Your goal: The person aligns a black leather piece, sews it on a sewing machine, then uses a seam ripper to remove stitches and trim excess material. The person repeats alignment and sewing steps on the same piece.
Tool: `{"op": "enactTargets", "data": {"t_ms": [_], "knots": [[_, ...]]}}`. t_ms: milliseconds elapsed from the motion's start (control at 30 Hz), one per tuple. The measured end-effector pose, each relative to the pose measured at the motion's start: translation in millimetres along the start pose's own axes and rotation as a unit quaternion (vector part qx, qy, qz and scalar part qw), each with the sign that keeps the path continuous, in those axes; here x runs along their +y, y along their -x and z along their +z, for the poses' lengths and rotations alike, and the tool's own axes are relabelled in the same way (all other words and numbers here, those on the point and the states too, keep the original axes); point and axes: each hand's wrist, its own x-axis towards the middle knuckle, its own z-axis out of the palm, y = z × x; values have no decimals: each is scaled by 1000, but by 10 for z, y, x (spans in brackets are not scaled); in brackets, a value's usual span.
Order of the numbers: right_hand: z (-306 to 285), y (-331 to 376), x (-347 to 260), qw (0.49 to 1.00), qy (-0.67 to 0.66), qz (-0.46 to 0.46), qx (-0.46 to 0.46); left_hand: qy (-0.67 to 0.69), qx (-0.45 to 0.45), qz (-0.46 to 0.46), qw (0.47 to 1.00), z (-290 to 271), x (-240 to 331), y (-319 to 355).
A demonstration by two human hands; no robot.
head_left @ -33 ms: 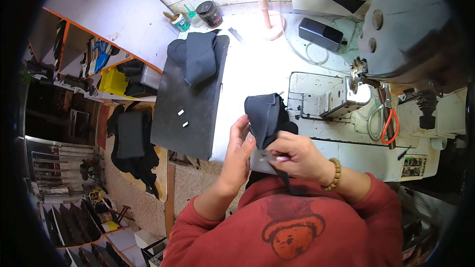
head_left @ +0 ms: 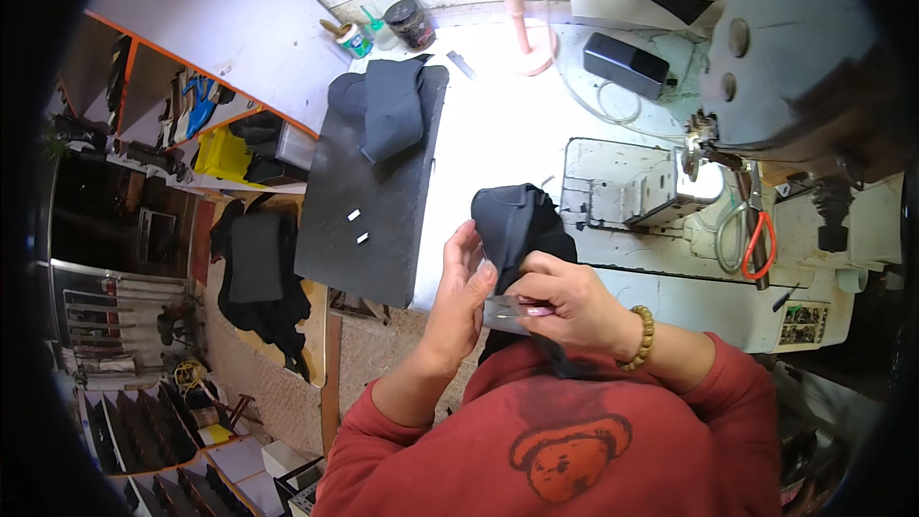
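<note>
My left hand (head_left: 461,289) grips the near left side of a black stitched piece (head_left: 503,215) that looks like a shoe upper, thumb on the near side. Against its lower right edge, my right hand (head_left: 570,302) is closed, a thin shiny metal blade (head_left: 503,307) showing between its fingers and my left hand. The kind of blade and its handle are hidden by my fingers. A dark strip (head_left: 553,354) hangs below my right hand towards my red sweatshirt.
A sewing machine (head_left: 804,86) stands at the right, with red-handled scissors (head_left: 759,241) beside it. To the left, a black board (head_left: 359,249) bears dark cut pieces (head_left: 394,115) and two small white bits. A pink lamp stand (head_left: 534,50) and a dark box (head_left: 625,65) are behind.
The view has shifted slightly. My right hand has tilted a little, and the metal blade shows more plainly beside my left hand. My left hand keeps its hold on the black piece.
</note>
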Motion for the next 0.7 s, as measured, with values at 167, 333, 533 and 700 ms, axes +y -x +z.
{"op": "enactTargets", "data": {"t_ms": [167,333,533,700], "knots": [[298,-173,136,996,-64,59,24,7,47,-57,997,-253,91,39],[343,-140,241,999,-21,49,10,229,78,-52,969,-327,8,90],[301,-124,297,990,-66,72,100,80,103,-165,978,-213,-108,40],[189,21,426,907,-263,191,269,164,58,-205,963,-149,-109,-112]]}}
